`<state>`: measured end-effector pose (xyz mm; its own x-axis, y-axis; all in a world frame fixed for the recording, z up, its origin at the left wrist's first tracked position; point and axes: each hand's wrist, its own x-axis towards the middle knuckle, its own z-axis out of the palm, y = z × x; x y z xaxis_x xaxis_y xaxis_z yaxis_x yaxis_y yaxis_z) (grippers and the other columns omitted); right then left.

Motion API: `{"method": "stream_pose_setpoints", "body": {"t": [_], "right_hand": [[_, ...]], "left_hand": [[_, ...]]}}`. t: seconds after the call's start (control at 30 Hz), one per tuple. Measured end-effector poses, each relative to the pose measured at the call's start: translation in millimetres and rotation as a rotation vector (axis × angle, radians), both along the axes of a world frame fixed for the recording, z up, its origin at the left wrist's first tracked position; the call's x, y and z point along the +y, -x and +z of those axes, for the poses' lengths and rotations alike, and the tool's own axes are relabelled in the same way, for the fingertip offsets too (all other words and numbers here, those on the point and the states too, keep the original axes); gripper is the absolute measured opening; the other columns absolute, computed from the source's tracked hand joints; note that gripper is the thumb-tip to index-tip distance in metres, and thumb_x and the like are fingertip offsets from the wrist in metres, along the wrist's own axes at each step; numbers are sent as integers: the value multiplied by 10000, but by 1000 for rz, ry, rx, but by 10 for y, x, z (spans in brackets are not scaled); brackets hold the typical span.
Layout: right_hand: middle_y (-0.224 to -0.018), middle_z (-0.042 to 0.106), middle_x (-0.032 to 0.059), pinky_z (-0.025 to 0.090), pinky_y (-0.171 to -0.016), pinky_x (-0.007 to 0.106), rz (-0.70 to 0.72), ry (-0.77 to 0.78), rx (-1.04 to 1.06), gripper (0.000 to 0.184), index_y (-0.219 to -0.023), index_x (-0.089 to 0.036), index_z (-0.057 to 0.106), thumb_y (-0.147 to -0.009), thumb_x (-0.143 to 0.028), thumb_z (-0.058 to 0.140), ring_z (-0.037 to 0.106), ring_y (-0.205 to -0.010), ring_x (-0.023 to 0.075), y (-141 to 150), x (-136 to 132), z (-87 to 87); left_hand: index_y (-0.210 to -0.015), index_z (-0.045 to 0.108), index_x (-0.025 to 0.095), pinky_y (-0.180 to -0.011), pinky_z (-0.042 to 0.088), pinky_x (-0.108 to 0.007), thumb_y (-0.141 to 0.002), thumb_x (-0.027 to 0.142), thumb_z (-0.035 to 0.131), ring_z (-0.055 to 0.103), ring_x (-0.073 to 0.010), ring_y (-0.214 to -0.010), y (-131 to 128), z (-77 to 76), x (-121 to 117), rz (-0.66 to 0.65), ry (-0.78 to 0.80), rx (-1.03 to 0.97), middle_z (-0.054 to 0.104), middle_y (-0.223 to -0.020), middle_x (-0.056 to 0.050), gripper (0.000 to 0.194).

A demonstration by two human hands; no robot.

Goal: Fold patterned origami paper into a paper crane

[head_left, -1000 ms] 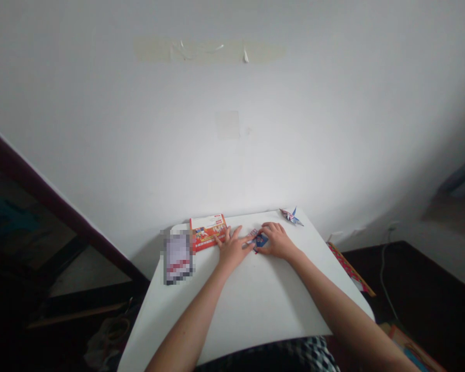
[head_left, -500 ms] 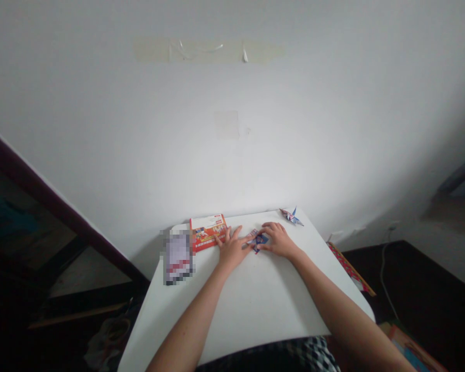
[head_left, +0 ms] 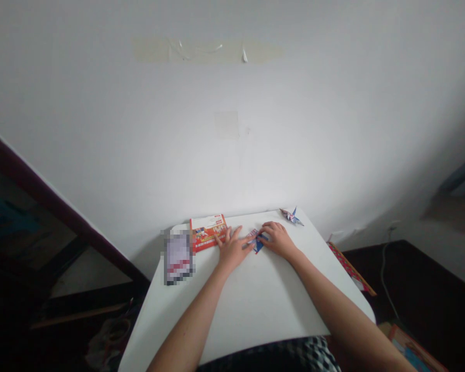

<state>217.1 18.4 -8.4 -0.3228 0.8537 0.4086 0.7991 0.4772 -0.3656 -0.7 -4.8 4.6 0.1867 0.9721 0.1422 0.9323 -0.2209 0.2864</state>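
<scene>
A small folded piece of patterned origami paper (head_left: 259, 245), blue with red and white, lies on the white table between my hands. My left hand (head_left: 232, 250) is spread out, with its index finger and thumb pressing the paper's left side and its other fingers reaching toward a red box. At the paper's right side, my right hand (head_left: 278, 239) has its thumb and index finger closed together on the edge. Part of the paper is hidden under the fingertips. A finished origami crane (head_left: 292, 217) sits near the far right corner.
The red and white flat box (head_left: 207, 238) rests against the wall side of the white table (head_left: 251, 310). Left of it lies a pixelated phone-like device (head_left: 179, 258). A wall (head_left: 232, 170) closes off the table's far edge. A cable (head_left: 385, 274) runs at the right.
My right thumb has moved up toward the index finger, and the paper's right part now looks narrower. My left hand has stayed in place.
</scene>
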Motion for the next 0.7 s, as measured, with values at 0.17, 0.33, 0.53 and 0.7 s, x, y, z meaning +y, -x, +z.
{"method": "stream_pose_setpoints", "body": {"t": [0.17,0.33,0.53,0.7], "right_hand": [[-1277,650,87,434,-1095,442,-7,2,-21,235,-1125,-275,732,-904,-354,714,580,-1212,267,14,-1,12],[-1302,632,85,418,-1112,463,2,13,-24,332,-1148,-277,717,-836,-374,773,562,-1230,282,7,-9,6],[-1337,605,110,389,-1136,534,25,18,-37,545,-1180,-265,689,-726,-516,854,543,-1257,319,4,-26,4],[-1349,601,119,338,-1172,579,43,26,-38,651,-1192,-258,674,-662,-572,884,535,-1291,337,7,-37,3]], "left_hand": [[-1253,685,574,-1178,16,-827,-916,608,603,240,-445,-1548,-7,9,0,4,7,-13,431,-1641,74,348],[-1261,682,569,-1183,14,-819,-912,607,608,238,-434,-1549,-12,24,-1,6,15,-19,434,-1640,70,359],[-1239,679,598,-1169,38,-838,-906,621,608,247,-441,-1546,-18,11,4,20,2,-1,438,-1635,88,342],[-1255,675,587,-1167,24,-839,-911,604,611,244,-441,-1546,-17,32,-3,10,5,-6,444,-1632,73,350]]}}
